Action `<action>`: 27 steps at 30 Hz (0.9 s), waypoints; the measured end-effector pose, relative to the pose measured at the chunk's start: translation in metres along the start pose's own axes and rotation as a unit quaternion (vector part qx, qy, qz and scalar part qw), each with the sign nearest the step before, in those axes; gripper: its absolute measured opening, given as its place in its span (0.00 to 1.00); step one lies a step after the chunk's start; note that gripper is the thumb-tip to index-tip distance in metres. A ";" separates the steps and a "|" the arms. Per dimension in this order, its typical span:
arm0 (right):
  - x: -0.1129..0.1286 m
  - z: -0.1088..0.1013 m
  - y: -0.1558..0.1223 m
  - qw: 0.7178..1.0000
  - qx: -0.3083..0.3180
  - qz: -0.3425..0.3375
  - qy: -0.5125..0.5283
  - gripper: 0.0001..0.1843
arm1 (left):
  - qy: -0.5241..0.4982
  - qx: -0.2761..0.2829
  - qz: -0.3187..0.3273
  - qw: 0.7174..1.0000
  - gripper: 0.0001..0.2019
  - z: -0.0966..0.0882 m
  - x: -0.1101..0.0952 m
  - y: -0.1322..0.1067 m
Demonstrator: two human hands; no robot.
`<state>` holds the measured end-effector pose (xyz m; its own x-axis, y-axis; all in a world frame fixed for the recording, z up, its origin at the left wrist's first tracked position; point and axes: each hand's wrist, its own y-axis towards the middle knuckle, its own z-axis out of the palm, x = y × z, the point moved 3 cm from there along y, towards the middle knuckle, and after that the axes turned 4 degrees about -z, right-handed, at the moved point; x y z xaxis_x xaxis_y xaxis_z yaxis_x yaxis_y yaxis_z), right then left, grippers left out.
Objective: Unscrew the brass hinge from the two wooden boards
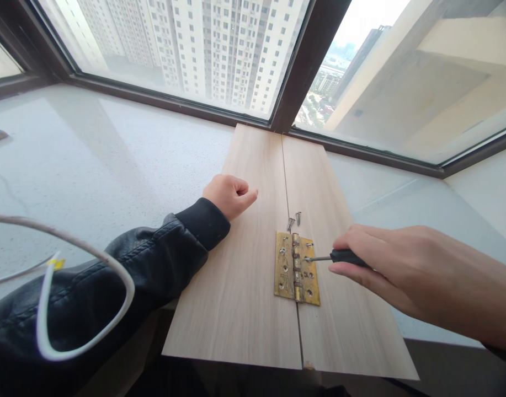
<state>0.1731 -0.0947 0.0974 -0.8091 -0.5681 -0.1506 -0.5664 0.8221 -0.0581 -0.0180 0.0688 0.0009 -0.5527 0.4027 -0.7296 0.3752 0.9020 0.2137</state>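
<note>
Left board (232,298) and right board (352,325) side by side on white sill (112,149), far ends at window frame (292,66), near ends past the sill's front edge. Sill stretches wide on the left, narrower on the right; cable (131,286) loops near the left sleeve (161,259). Brass hinge (285,275) straddles the seam, two screws (291,223) just beyond. Right hand (410,270): fingers clamped on screwdriver (350,257), tip at hinge's right leaf, hinge left of fingertips. Left hand (231,196): curled fist on left board, beyond hinge, well apart from it.
</note>
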 end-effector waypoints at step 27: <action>0.003 -0.006 0.022 0.974 0.076 0.213 0.003 0.22 | 0.063 0.006 -0.023 0.998 0.20 0.001 -0.005 0.003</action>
<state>0.1567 -0.0784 0.1013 -0.9666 -0.1740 -0.1881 -0.1495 0.9791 -0.1375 -0.0136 0.0690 0.0050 -0.6589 0.3777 -0.6505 0.3550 0.9186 0.1737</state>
